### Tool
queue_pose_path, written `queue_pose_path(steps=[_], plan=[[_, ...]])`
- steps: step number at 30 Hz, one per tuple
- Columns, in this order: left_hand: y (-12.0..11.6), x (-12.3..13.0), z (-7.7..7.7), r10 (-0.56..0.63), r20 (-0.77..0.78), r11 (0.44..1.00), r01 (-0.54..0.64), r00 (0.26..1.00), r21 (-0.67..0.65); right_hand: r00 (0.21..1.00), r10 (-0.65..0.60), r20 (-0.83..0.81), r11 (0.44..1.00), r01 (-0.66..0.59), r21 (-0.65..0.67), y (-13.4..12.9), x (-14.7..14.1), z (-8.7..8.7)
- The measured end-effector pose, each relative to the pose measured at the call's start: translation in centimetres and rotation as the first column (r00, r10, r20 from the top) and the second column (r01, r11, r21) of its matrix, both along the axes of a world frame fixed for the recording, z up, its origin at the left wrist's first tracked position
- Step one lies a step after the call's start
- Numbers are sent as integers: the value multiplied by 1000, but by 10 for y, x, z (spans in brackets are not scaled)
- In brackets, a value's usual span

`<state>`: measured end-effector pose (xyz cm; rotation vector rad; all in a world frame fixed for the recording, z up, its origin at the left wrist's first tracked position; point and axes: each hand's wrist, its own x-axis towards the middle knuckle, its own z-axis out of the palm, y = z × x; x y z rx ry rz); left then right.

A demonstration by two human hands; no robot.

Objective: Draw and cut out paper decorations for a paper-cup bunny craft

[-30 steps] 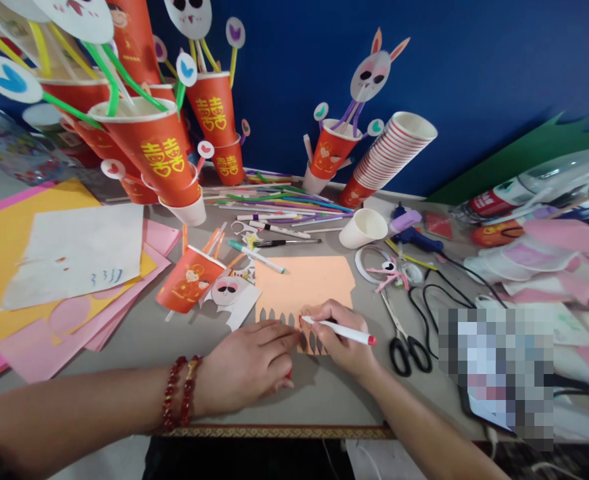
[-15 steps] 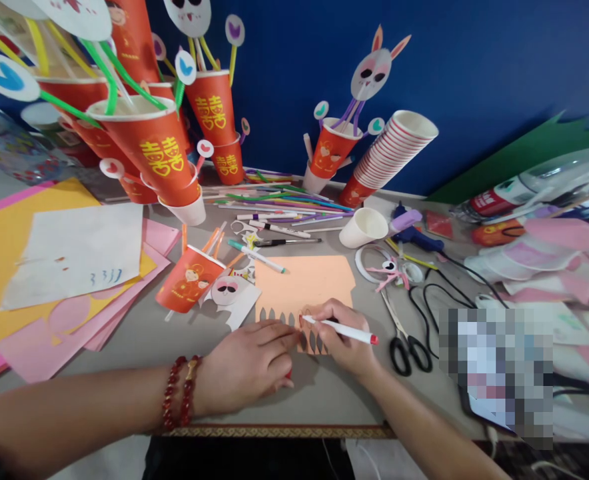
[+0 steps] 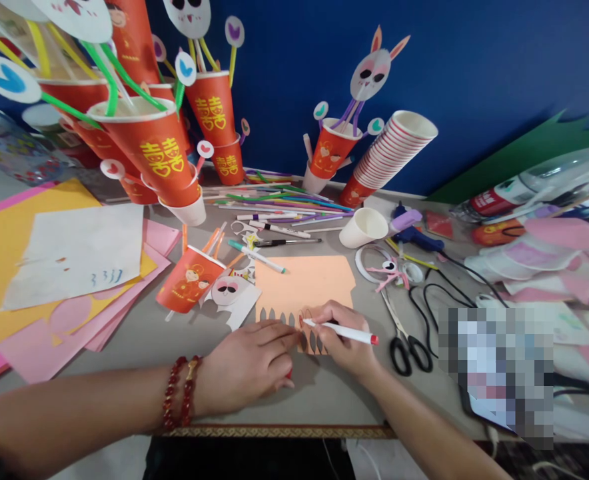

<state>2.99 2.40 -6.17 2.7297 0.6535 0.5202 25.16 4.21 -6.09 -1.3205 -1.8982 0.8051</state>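
Head view: we find an orange sheet (image 3: 304, 283) on the middle of the worktop (image 3: 334, 400), set back from the patterned near edge. Leaf-shaped holes run along the sheet's near part.

The right hand (image 3: 349, 343) is closed on a white marker (image 3: 347, 331) with a red end, its tip at a small pointed outline (image 3: 308, 312) beside the holes. The left hand (image 3: 247, 367) lies palm down, fingers together and tips on the sheet close to the tip. Something red (image 3: 289, 374) shows by its thumb; we cannot tell whether the hand grips it.

About the sheet we note a teal-tipped pen (image 3: 264, 259) across its far left corner, a card with a rabbit face (image 3: 227, 291) by its left edge, and a red cup of straws (image 3: 187, 280) beyond that, tilted. Scissors (image 3: 399, 331) lie to the right, handles toward the worktop's near edge.

For sound work, we judge that the left fingertips should press evenly beside the outline, clear of the wet line. The strips between holes look narrow and liable to lift or crease, so we advise light pressure, short strokes drawn away from the cut edges, and a clear margin between outline and holes. We also advise keeping the right palm off fresh ink.
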Motion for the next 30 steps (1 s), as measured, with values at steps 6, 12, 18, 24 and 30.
queue_pose_path(steps=[6, 12, 18, 24, 30], plan=[[0, 0, -1, 6, 3, 1000, -6, 1000, 1, 1000, 6, 10, 1000, -6, 1, 0, 0, 0], [1, 1, 1, 3, 8, 1000, -3, 1000, 10, 1000, -16, -6, 1000, 15, -13, 0, 0, -1], [0, 1, 0, 6, 19, 1000, -6, 1000, 7, 1000, 15, -18, 1000, -15, 6, 1, 0, 1], [0, 0, -1, 12, 27, 1000, -12, 1000, 1, 1000, 3, -1, 1000, -3, -4, 0, 0, 2], [0, 1, 1, 8, 23, 1000, -8, 1000, 0, 1000, -3, -24, 1000, 3, -11, 0, 0, 2]])
